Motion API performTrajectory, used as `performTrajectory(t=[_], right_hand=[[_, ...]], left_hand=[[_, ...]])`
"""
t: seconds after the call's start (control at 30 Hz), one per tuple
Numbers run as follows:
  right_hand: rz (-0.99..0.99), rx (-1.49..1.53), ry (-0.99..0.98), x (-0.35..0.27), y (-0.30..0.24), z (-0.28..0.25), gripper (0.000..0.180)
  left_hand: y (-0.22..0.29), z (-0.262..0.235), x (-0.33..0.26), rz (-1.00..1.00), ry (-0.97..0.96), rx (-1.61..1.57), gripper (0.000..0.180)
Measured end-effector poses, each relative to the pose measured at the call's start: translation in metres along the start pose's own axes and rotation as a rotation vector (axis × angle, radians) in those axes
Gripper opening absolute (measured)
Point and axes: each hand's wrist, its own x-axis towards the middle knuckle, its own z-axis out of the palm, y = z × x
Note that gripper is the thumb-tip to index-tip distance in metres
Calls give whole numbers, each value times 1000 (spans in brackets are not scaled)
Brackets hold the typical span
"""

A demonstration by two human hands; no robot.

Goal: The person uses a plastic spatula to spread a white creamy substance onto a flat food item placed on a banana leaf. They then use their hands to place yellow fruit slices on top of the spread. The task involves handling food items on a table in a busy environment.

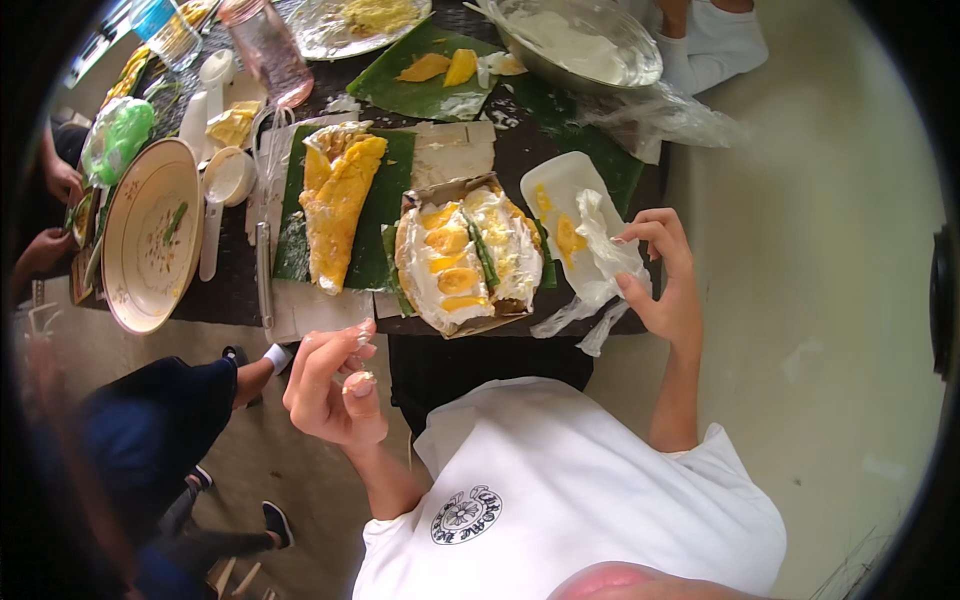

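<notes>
My left hand (pixel 338 385) is raised off the table's near edge, its fingers curved but apart, white cream smeared on the fingertips. Nothing shows in it. At the right, my right hand (pixel 668 275) has thumb and fingers spread beside a crumpled, cream-smeared plastic bag (pixel 607 240); whether they touch it is unclear. That bag lies over a white tray (pixel 548 190) with yellow smears. Between my hands, a box (pixel 495 322) on a banana leaf holds two cream-covered pieces, the left topped with yellow fruit slices. Left of it lies a folded yellow crepe (pixel 342 205) with cream.
A metal bowl of cream (pixel 590 45) stands at the back right, near a person's white sleeve (pixel 705 50). Fruit pieces rest on a banana leaf (pixel 385 85). At the left are a flowered bowl (pixel 150 235), a pink jar (pixel 265 50) and another person's hands (pixel 55 180).
</notes>
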Motion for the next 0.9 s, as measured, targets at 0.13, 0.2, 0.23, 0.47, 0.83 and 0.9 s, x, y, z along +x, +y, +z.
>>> performTrajectory(t=[0.13,0.2,0.23,0.47,0.83,0.9], right_hand=[[-14,-126,25,2,6,12,36],[-31,-168,33,5,10,19,34],[-30,-196,43,3,11,19,33],[64,-276,161,-3,29,17,23],[185,-106,197,-13,36,13,24],[125,-105,196,-15,37,14,27]], left_hand=[[0,-2,-2,48,-42,-10,33],[1,-3,-2,47,-36,14,32],[2,-2,-2,45,-41,15,31],[1,-5,4,51,-57,31,28],[8,4,0,7,-47,65,20],[9,5,-3,-1,-45,83,20]])
